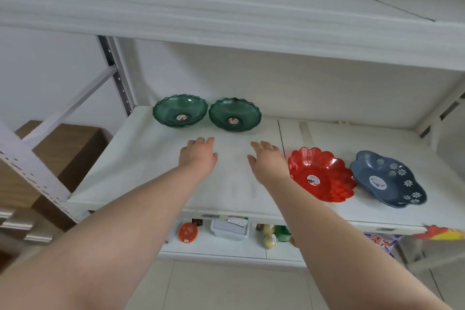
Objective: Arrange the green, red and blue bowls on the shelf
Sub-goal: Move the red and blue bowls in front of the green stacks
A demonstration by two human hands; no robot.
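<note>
- Both bare arms reach out over the white shelf (141,158), palms down, above its open middle stretch.
- The left hand (198,155) hovers with its fingers (207,140) spread loosely, holding nothing.
- The right hand (268,162) sits just beside it, fingers (266,145) likewise loosely extended and empty, its outer edge close to the red bowl.
- At the back left of the shelf, two translucent green scalloped bowls stand upright side by side: the left green bowl (180,111) and the right green bowl (234,114), rims touching or nearly so.
- Nearer the front, right of the hands, lies the translucent red flower-shaped bowl (320,175), a round sticker at its centre.
- Right again is the blue bowl with white flower prints (388,180), its rim just beside the red one.
- Below, a lower shelf (226,249) carries small items, among them an orange round lid (188,232) and a white plastic container (230,229).
</note>
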